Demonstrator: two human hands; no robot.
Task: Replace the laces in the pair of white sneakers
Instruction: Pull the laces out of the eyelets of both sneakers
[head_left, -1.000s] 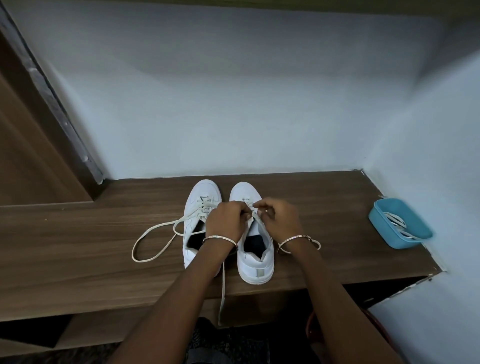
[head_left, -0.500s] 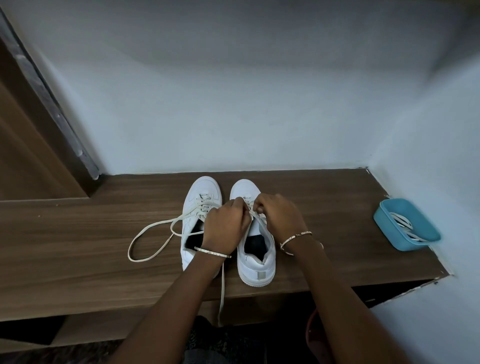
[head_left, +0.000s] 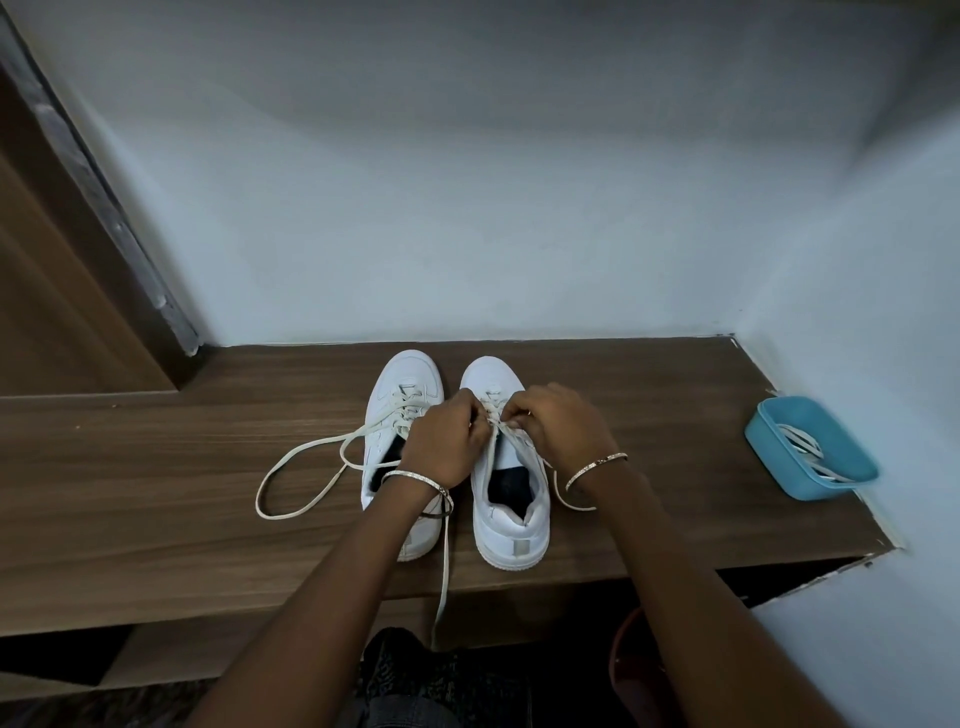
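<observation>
**Head view, lace-removal stage.** The left hand and right hand meet over the upper eyelets of the right-hand white low-top sneaker. The fingers of each hand are curled and pinch its off-white flat lace, and the knuckles are nearly touching. Compared with one second ago the hands have barely shifted, edging only slightly toward the toe, and the slack of this lace beside the right wrist lies much as before. The left-hand white sneaker stands just beside its twin on the dark wood-grain shelf, toes to the wall. Its long cream lace remains sprawled in a loop, unmoved. One hanging strand drops over the shelf's front edge, and which shoe it belongs to cannot be told. So small a change suggests the lace is being eased out one crossing at a time, with removal unfinished on both shoes. The coiled white laces, presumably the replacements, wait in the turquoise plastic tray, well apart at the shelf's right end.
</observation>
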